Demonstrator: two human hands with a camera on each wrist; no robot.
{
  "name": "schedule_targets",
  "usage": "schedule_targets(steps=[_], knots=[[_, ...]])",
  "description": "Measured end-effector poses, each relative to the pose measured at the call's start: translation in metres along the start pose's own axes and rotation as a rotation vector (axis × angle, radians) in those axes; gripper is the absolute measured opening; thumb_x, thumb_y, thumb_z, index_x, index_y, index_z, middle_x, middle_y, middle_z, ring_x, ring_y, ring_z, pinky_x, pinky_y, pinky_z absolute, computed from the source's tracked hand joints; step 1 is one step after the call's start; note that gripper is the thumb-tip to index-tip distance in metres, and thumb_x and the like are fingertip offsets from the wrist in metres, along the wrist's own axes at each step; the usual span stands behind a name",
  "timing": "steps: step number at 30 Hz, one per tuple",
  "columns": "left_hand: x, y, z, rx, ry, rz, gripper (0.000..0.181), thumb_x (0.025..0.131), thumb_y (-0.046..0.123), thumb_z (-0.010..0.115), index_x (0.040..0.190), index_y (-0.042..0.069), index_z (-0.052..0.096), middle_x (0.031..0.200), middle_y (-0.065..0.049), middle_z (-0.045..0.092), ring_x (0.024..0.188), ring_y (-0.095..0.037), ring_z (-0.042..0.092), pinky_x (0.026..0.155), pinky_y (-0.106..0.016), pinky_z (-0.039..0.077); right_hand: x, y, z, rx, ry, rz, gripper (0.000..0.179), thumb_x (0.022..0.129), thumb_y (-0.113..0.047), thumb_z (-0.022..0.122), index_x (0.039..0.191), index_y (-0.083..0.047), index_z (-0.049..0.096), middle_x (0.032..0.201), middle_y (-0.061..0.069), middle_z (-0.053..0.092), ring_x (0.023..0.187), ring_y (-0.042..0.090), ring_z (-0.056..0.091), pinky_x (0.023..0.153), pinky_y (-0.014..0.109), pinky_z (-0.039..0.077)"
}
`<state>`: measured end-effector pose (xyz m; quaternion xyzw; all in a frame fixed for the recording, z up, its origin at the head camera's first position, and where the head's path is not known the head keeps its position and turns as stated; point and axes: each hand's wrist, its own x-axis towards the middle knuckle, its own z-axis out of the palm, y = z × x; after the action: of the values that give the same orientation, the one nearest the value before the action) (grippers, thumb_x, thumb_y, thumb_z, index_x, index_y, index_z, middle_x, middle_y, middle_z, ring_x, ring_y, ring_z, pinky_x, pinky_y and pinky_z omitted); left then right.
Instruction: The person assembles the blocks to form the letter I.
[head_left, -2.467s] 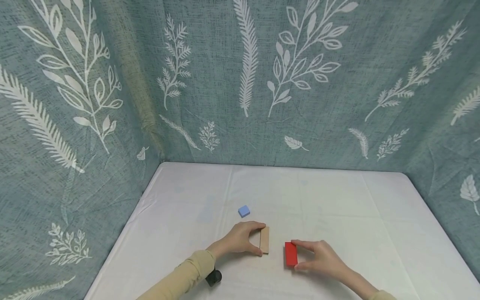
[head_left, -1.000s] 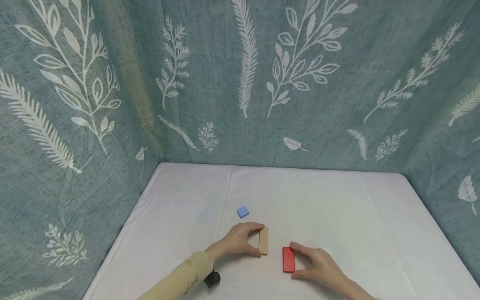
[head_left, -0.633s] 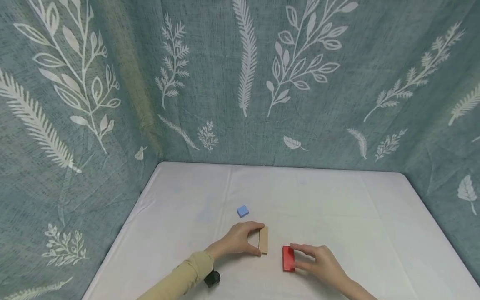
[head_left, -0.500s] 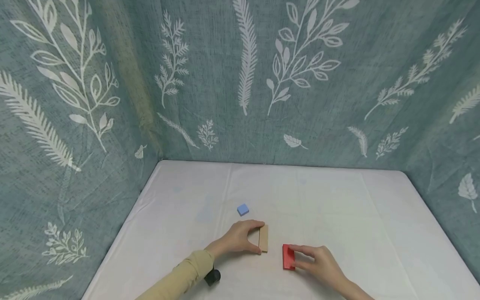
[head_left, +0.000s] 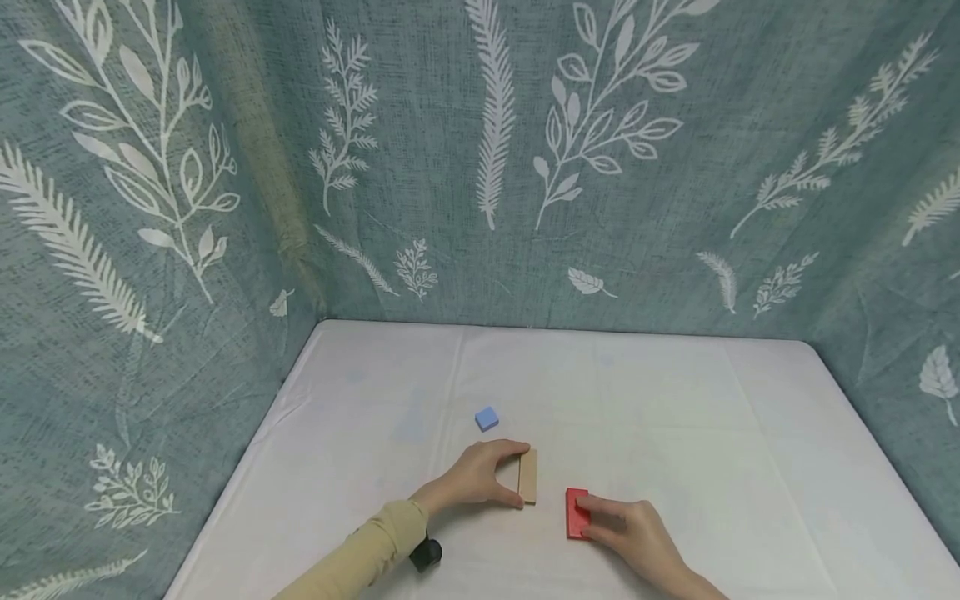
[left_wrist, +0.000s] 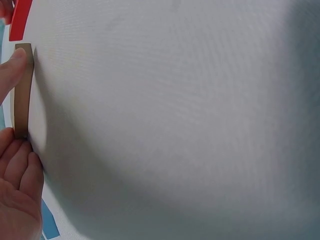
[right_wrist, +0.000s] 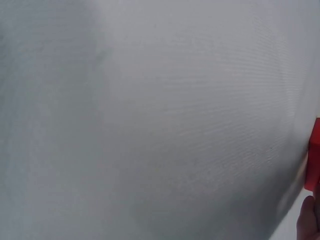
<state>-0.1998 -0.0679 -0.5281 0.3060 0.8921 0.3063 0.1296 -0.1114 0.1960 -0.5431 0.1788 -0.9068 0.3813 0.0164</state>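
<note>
My left hand (head_left: 472, 479) holds a flat tan wooden block (head_left: 528, 477) by its two short ends, thumb at the near end and fingers at the far end. In the left wrist view, thumb and fingertips press on the ends of that wooden block (left_wrist: 22, 95). To its right and nearer me lies a red rectangular block (head_left: 576, 515), apart from the wooden one. My right hand (head_left: 637, 533) grips the red block from the right, index fingertip over its top and thumb at its right side. Only part of the red block (right_wrist: 314, 155) shows in the right wrist view.
A small blue block (head_left: 487, 418) sits beyond my left hand. A black object (head_left: 425, 554) shows beside my left wrist. White cloth (head_left: 675, 400) covers the table, and a patterned green curtain (head_left: 450, 167) hangs along its back and sides.
The right hand's thumb and index finger have moved from the red block's ends onto its right side and top. The red block shifted slightly toward me. My left hand stays on the wooden block.
</note>
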Motion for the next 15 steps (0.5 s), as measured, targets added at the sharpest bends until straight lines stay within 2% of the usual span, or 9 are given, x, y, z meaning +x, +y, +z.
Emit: schedule_targets(steps=[7,15], knots=[[-0.0006,0.0015,-0.0008,-0.021,0.004,0.005,0.076,0.067,0.032,0.085,0.133,0.007,0.054,0.134,-0.005,0.058,0.127,-0.023,0.052,0.108,-0.039,0.042,-0.0005,0.0019,0.0007,0.013,-0.011,0.005,0.037,0.075,-0.027,0.078,0.109,-0.014,0.073,0.105,0.001,0.073,0.102,0.022,0.068,0.084,0.035,0.058],[0.0009,0.0011,-0.0002,-0.011,0.012,0.004,0.077,0.066,0.032,0.086,0.132,0.007,0.055,0.134,-0.005,0.058,0.126,-0.022,0.053,0.108,-0.037,0.042,0.0002,0.0030,-0.0006,-0.007,-0.010,-0.017,0.035,0.074,-0.024,0.079,0.107,-0.014,0.074,0.104,-0.001,0.073,0.102,0.021,0.068,0.084,0.033,0.058]])
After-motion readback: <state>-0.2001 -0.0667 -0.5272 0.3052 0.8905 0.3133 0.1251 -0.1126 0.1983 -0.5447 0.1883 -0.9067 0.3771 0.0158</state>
